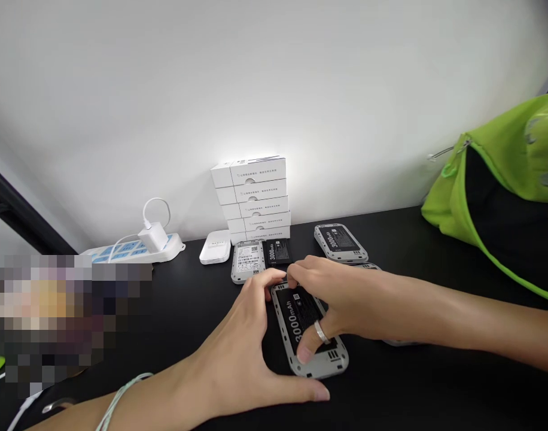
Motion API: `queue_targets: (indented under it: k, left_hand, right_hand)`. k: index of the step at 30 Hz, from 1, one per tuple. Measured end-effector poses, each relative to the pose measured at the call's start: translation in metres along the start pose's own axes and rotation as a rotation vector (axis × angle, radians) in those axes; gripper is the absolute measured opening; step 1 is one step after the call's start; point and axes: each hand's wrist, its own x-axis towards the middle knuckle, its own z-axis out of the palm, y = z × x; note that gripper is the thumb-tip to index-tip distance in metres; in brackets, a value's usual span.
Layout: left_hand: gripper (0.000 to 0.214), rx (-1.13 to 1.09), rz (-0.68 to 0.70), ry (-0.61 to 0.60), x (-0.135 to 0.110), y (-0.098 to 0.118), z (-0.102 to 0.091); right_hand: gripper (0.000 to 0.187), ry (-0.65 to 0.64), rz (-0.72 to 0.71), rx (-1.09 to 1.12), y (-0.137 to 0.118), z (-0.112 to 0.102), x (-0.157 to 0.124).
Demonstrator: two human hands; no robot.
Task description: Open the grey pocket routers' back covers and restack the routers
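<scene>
An open-backed white portable device (332,364), like a pocket Wi-Fi unit, lies on the black table. Inside it sits a black battery (296,311) marked 3000mAh. My right hand (332,293), with a ring on its thumb, spans the device: the thumb rests near the battery's lower edge, and the curled fingers are at the top end. My left hand (251,353) is spread around the left side, fingertips by the top edge and thumb stretched below the bottom edge. Behind them are a second open device (247,262) showing a label and a loose battery (278,251).
White boxes (260,206) stand stacked against the wall, beside some white covers (215,248). Further devices (341,242) lie at the back right. A power strip (170,248) with a charger (152,235) is at left, a green bag (502,173) at right.
</scene>
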Motion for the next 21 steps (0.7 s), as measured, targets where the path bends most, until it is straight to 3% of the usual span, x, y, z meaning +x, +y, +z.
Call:
queue_targets:
  k: [6,9,12,15,18,21]
  left_hand:
    - [0.099,0.066,0.110,0.049,0.004,-0.004,-0.004]
    - [0.095,0.087,0.113,0.159,0.009,-0.006,-0.009]
    - [0.088,0.072,0.069,0.258,0.016,-0.011,-0.012]
    - [0.081,0.085,-0.001,0.333,0.021,-0.018,-0.012]
    - [0.070,0.168,-0.107,0.334,0.024,-0.024,-0.011]
    - [0.052,0.267,-0.143,0.291,0.024,-0.027,-0.010]
  right_hand:
    - [0.062,0.042,-0.088,0.078,0.003,-0.007,0.012]
    - [0.052,0.110,-0.178,0.155,0.003,-0.015,0.015]
    - [0.042,0.055,-0.290,0.487,0.005,-0.023,0.021]
    - [0.043,0.222,-0.318,0.790,0.017,-0.026,0.034]
    - [0.022,0.424,-0.188,0.618,0.035,-0.026,0.051]
    - [0.017,0.394,-0.059,0.433,0.048,-0.022,0.063]
